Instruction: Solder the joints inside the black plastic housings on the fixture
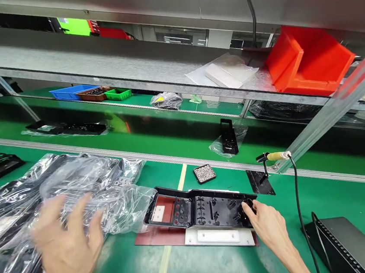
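A long black plastic housing [203, 207] lies on a red and white fixture plate [193, 236] on the green bench. My right hand [266, 225] rests at its right end, fingertips pressed against the housing's edge. My left hand [67, 248] hovers, blurred by motion, with fingers spread over a heap of clear plastic bags [77, 186] that hold black parts. Nothing is in the left hand.
A small black dish of screws [205, 173] sits behind the housing. A bagged black bracket [228, 138] stands on the conveyor [156, 135]. A dark box [347, 245] with a cable lies at the right. A red bin [308, 60] sits on the steel shelf [112, 61].
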Motion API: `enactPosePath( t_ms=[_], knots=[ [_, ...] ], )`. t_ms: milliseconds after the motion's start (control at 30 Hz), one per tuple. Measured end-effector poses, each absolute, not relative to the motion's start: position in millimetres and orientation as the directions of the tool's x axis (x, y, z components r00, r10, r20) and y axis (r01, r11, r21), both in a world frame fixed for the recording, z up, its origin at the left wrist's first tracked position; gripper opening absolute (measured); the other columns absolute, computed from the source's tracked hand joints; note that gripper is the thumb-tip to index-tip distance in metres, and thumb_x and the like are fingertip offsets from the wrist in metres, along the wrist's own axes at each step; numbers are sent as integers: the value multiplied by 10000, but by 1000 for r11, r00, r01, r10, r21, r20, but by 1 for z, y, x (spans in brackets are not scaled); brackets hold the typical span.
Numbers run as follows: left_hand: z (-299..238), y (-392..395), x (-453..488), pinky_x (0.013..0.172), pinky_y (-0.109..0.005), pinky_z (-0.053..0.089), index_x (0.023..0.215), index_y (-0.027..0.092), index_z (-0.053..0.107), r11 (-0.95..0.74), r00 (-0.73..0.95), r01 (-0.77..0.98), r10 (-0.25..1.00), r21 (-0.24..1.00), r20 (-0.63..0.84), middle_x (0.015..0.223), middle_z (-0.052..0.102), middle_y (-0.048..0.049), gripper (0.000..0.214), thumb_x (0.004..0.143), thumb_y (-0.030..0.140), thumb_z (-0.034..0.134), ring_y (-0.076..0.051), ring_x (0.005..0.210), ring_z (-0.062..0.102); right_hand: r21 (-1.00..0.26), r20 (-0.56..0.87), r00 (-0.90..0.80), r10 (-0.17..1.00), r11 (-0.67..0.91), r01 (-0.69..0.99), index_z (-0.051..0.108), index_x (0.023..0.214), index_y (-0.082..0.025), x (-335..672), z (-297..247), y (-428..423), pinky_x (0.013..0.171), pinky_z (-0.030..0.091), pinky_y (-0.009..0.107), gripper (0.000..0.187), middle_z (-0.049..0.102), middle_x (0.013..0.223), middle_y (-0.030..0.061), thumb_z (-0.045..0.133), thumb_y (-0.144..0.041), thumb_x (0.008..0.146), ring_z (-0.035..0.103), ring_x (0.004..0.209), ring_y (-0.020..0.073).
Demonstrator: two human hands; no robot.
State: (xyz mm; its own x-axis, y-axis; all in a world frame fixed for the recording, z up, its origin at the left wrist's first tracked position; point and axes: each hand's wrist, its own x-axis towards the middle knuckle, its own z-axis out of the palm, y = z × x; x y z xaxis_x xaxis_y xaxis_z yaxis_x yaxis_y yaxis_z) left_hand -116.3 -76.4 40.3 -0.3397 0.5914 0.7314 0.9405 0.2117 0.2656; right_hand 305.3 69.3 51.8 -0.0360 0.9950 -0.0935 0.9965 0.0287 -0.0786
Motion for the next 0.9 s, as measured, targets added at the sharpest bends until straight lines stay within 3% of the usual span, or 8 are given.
enactPosePath(
  t_ms=[67,100,200,267,433,533,700,900],
  knots=[
    [19,-69,-121,1165,-518,351,1516,445,313,24,-104,988,828,151,552,1534,485,42,546,985,350,397,-272,1412,455,-73,-105,-40,994,33,997,591,816,-216,305,50,71,607,360,315,476,749,785,110,281,-524,1005,732,812,321],
    [6,-65,-127,1152,-535,351,1513,401,354,12,-52,996,891,92,451,1519,515,10,525,989,371,374,-291,1427,438,-71,-110,-43,993,35,997,592,818,-215,304,50,71,608,363,317,472,750,786,113,281,-517,1006,733,815,325],
    [-23,-50,-150,1140,-604,315,1339,235,611,40,-17,997,938,-61,347,1530,495,-88,471,954,421,411,-394,1476,330,-69,-119,-49,992,41,997,598,833,-211,301,48,71,620,376,329,468,752,793,123,274,-498,1010,736,824,336],
    [-26,-39,-159,1065,-583,400,1260,199,667,131,-97,988,941,-84,325,1435,598,-94,440,965,374,393,-416,1428,397,-72,-124,-48,991,40,997,608,858,-209,299,47,70,628,386,338,467,752,786,125,270,-491,1012,738,821,343],
    [24,-7,-132,1026,-575,428,1086,176,721,230,-184,972,874,-49,450,1084,762,-112,392,997,386,402,-427,1356,458,-90,-130,-53,990,42,995,628,927,-208,297,45,69,637,409,349,473,753,776,124,260,-494,1014,740,811,351],
    [54,19,-98,1097,-519,397,1077,167,719,54,-68,998,864,41,499,1086,750,-101,386,992,435,454,-360,1276,526,-100,-130,-57,990,44,994,633,931,-209,298,45,69,628,413,349,476,755,776,125,263,-498,1012,742,807,356],
    [75,78,-39,1016,-444,455,1108,178,716,-145,83,929,978,341,189,1119,729,-105,382,990,442,465,-306,1170,589,-117,-124,-89,988,74,990,632,910,-212,294,45,64,618,413,341,499,749,739,113,239,-500,1016,746,770,341],
    [56,154,8,785,-304,496,909,189,750,-248,235,872,968,423,84,934,757,-76,221,937,286,553,-221,900,688,-132,-129,-82,988,65,989,641,926,-212,279,44,61,618,430,327,468,761,754,121,273,-488,1010,752,772,321]
  ],
)
